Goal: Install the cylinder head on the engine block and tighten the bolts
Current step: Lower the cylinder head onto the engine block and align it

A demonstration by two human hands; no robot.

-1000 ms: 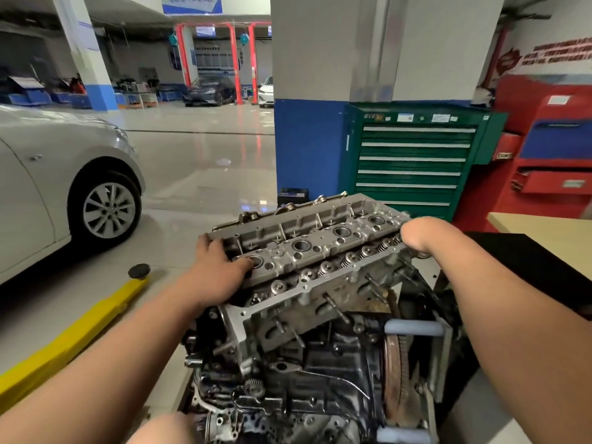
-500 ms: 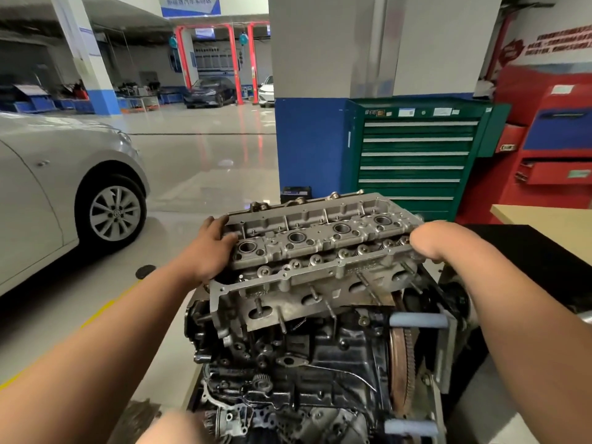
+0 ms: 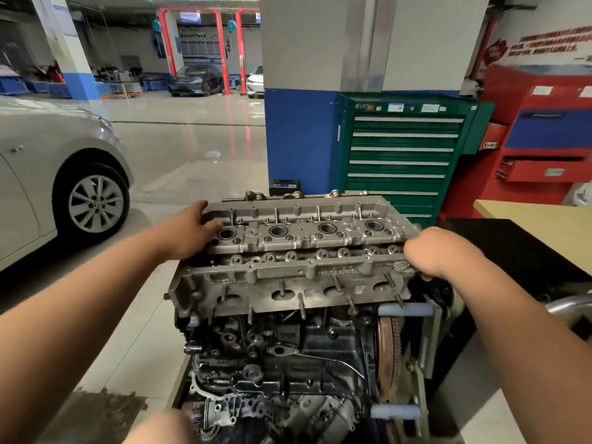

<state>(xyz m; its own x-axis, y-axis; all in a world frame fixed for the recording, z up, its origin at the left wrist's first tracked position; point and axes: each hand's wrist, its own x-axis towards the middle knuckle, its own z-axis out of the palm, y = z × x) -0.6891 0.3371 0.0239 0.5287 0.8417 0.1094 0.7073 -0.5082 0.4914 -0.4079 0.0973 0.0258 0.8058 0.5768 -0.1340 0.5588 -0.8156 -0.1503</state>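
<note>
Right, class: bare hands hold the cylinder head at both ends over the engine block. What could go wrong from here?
The left hand and right hand grip the ends of the grey cast-metal cylinder head; fingers could get pinched against the dark oily engine block. Bare hands might also slip, letting the head seat crooked.

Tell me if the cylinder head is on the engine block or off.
On: the cylinder head lies atop the engine block, left hand and right hand at its ends. Fully seated: cannot tell.

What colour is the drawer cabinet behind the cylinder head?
Green drawer cabinet, silver handle strips; head view.
</note>
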